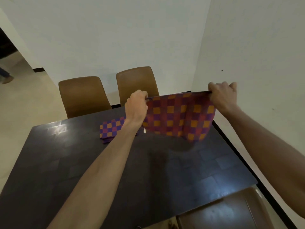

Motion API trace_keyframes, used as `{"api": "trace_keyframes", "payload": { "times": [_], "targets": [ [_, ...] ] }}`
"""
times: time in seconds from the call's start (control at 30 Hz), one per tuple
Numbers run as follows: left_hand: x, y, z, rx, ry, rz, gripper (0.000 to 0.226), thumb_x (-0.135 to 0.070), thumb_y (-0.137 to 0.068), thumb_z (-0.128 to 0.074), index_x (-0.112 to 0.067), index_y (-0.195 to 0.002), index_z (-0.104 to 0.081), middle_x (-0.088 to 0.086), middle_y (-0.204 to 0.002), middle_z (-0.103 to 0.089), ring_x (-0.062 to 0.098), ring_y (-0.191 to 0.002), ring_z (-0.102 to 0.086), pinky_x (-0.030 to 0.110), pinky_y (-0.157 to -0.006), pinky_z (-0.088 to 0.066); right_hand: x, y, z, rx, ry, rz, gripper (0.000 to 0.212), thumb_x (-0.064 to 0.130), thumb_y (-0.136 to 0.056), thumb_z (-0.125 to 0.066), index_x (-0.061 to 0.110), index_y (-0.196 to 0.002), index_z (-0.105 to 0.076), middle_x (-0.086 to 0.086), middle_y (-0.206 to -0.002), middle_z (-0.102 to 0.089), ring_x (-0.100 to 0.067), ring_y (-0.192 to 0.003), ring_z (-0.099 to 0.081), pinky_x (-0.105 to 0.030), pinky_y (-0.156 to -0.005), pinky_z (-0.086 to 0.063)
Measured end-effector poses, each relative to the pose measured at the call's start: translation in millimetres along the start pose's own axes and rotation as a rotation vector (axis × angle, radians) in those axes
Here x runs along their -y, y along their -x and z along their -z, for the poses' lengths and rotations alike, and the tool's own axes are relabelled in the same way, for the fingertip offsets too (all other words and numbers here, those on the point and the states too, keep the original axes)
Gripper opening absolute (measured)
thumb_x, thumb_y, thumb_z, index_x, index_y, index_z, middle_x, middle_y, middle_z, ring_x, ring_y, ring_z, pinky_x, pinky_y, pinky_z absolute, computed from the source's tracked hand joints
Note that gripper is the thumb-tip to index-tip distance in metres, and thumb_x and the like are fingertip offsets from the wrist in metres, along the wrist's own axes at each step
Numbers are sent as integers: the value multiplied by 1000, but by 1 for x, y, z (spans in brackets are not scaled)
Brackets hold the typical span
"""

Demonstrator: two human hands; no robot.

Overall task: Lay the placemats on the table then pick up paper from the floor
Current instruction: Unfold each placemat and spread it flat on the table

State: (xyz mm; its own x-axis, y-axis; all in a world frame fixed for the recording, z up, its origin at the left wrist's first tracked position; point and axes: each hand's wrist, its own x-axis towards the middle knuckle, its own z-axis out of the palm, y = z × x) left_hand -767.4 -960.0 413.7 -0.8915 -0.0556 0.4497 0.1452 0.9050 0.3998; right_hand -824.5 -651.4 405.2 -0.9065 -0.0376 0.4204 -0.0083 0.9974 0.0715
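Note:
A purple, red and orange checkered placemat (179, 116) hangs spread in the air above the far right part of the dark table (115, 171). My left hand (136, 106) pinches its upper left corner and my right hand (222, 95) pinches its upper right corner. The mat's lower edge sags just above the tabletop. A folded stack of matching placemats (110, 129) lies on the table behind my left forearm, partly hidden by it. No paper on the floor is in sight.
Two brown chairs (82, 95) (137, 83) stand at the table's far side against the white wall. Another brown chair (222, 212) sits at the near right. A wall runs close along the table's right edge. Pale floor opens to the left.

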Motion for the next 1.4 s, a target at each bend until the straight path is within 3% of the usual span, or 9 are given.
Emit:
{"api": "trace_keyframes", "payload": {
  "times": [0.1, 0.17, 0.3, 0.47, 0.57, 0.67, 0.8, 1.0, 1.4],
  "targets": [
    [5, 4, -8, -5, -64, 33, 18, -1, -93, -52, -9, -79, -60, 2, -81, -54, 19, -72, -51, 30, -55, -32, -51, 7, -12, 41, -6, -151, 19, -5, -70, -49, 11, -70, -61, -11, -63, -53, -35, -77, -53, -40, -77, -22],
    [9, 22, -21, 97, -93, 36, 16, -7, -95, -54, -15, -82, -60, -1, -84, -52, 18, -77, -49, 32, -65, -35, -79, 25, -35, 78, -10, -215, 19, 2, -79, -50, 12, -73, -65, -11, -65, -60, -35, -75, -56, -38, -76, -22],
    [15, 83, -72, 387, -251, 1, 13, -11, -94, -56, -20, -94, -66, 2, -94, -65, 23, -96, -60, 41, -96, -39, -92, 88, -101, 234, -16, -188, 20, 8, -84, -54, 18, -84, -71, -12, -80, -71, -35, -85, -60, -39, -76, -26],
    [34, 183, -129, 809, -444, -135, 26, -20, -100, -47, -23, -118, -66, 1, -125, -64, 23, -119, -56, 38, -102, -30, -107, 189, -170, 549, -53, -184, 29, 9, -85, -55, 27, -99, -74, -9, -89, -70, -30, -99, -62, -38, -88, -30],
    [39, 218, -155, 1112, -452, -126, 33, -28, -94, -60, -20, -127, -60, 2, -137, -55, 23, -128, -51, 42, -109, -29, -112, 225, -193, 805, -102, -171, 33, 11, -88, -54, 28, -112, -67, -4, -117, -67, -27, -117, -57, -44, -104, -31],
    [44, 234, -172, 1295, -437, -67, 59, -41, -90, -65, -22, -143, -46, 3, -152, -38, 26, -139, -41, 47, -114, -27, -109, 238, -209, 870, -293, -195, 41, 12, -87, -55, 23, -125, -61, -3, -134, -57, -29, -125, -51, -50, -107, -32],
    [46, 246, -184, 1336, -347, 1, 58, -21, -97, -57, -23, -150, -35, 7, -165, -15, 32, -146, -30, 48, -119, -29, -100, 247, -215, 766, -435, -219, 37, 19, -91, -58, 18, -128, -61, -9, -132, -55, -34, -120, -51, -46, -96, -44],
    [43, 244, -183, 1288, -272, 127, 33, -13, -96, -53, -14, -128, -60, 7, -136, -46, 34, -125, -51, 48, -105, -44, -104, 246, -215, 808, -470, -175, 35, 14, -89, -66, 11, -123, -64, -12, -129, -57, -33, -119, -51, -44, -96, -45],
    [49, 244, -170, 1107, -162, 171, 31, -17, -99, -48, -16, -127, -60, 3, -132, -49, 26, -122, -53, 42, -100, -46, -57, 243, -203, 742, -314, -264, 42, 14, -88, -53, 18, -130, -57, -14, -131, -55, -42, -116, -50, -51, -94, -45]
  ]
}}
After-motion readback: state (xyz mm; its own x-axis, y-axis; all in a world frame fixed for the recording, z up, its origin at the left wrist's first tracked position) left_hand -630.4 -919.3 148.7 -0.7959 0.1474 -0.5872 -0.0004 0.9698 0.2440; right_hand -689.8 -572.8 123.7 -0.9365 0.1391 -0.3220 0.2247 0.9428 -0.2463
